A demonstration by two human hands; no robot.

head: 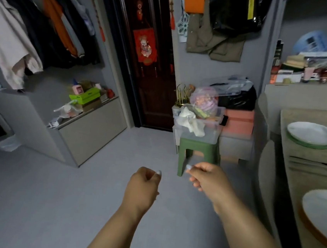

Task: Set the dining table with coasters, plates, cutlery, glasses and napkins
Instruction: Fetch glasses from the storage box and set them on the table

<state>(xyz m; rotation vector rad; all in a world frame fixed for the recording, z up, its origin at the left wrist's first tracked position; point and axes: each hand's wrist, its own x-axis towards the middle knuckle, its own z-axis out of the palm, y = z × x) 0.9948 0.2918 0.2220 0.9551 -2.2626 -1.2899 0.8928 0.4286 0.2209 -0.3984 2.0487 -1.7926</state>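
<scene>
Both your hands are empty right now: the left hand (145,184) and right hand (206,179) hang out over the floor with fingers loosely curled, so neither grip has anything in it. Off to the right of your right grip, the tabletop (296,158) already carries two white plates: the far plate (312,133) on a green coaster (306,143) and the near plate (322,213) on an orange coaster (313,230), with cutlery (315,166) lying between them. Straight ahead of your grips, a clear bin (198,127) on a green stool (197,153) has what looks like a white napkin (191,120) flopped over it. I'd guess that's soft, light and floppy, so pinch a bunched part near the middle, not a corner. No glasses that I can spot.
</scene>
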